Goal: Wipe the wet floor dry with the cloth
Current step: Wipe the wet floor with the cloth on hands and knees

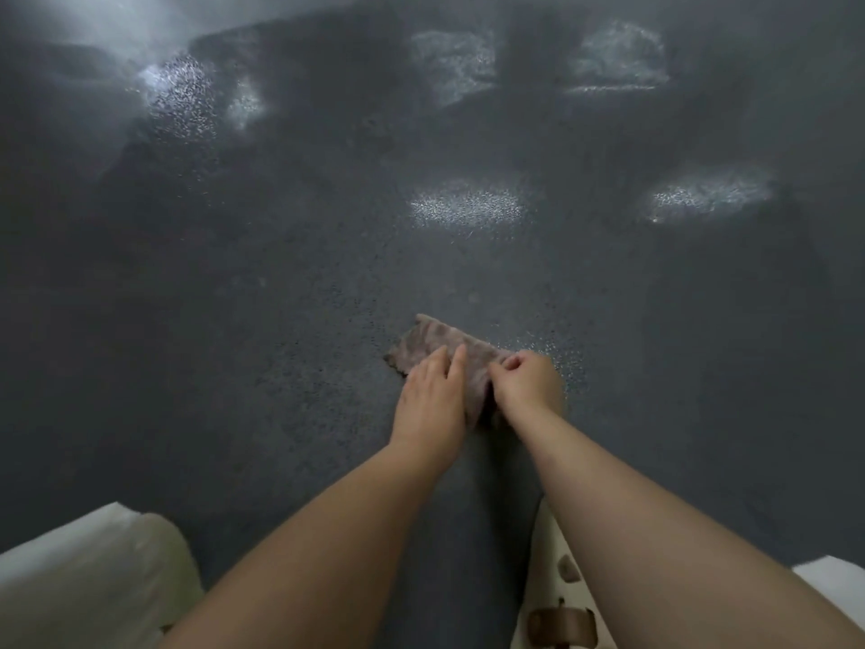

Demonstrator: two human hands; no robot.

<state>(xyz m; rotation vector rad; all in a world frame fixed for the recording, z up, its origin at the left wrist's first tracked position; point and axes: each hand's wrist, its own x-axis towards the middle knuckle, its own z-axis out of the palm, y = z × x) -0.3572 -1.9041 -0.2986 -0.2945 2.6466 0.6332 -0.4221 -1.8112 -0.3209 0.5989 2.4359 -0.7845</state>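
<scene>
Pressing one crumpled brownish-pink cloth [449,356] onto the dark speckled grey floor [281,297], the flat-fingered left hand [433,398] is resting at its 7 o'clock while the right hand [526,381] (fingers curled) is gripping its 4 o'clock edge; one tan-strapped sandal [559,620] is lying nearer the person.

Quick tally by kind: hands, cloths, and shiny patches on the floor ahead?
Hands: 2, left hand and right hand, both on the cloth
Cloths: 1, cloth
Shiny patches on the floor: about 6
Total: about 9
</scene>
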